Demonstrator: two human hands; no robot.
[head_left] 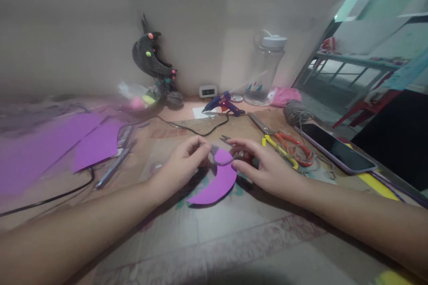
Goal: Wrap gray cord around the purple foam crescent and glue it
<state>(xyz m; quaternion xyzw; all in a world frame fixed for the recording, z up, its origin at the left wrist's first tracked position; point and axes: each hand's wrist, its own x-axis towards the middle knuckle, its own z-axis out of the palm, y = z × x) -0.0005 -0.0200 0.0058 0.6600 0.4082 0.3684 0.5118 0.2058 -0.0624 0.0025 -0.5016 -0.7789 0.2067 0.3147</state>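
Observation:
A purple crescent-shaped foam cutout (216, 185) lies on the cardboard in front of me, with a thin grey cord (223, 161) running along its upper edge. My left hand (185, 162) pinches the cord and the crescent's upper tip with closed fingers. My right hand (264, 164) rests its fingers on the right end of the cord and the crescent's edge, fingers curled and pressing down.
Purple foam sheets (90, 142) lie at left with a pen (115, 165) and a black cable (50, 198). A blue glue gun (223, 103), scissors (284, 142), a ball of grey twine (296, 112), a phone (337, 149), a plastic jar (265, 69) and a black crescent decoration (150, 55) stand behind.

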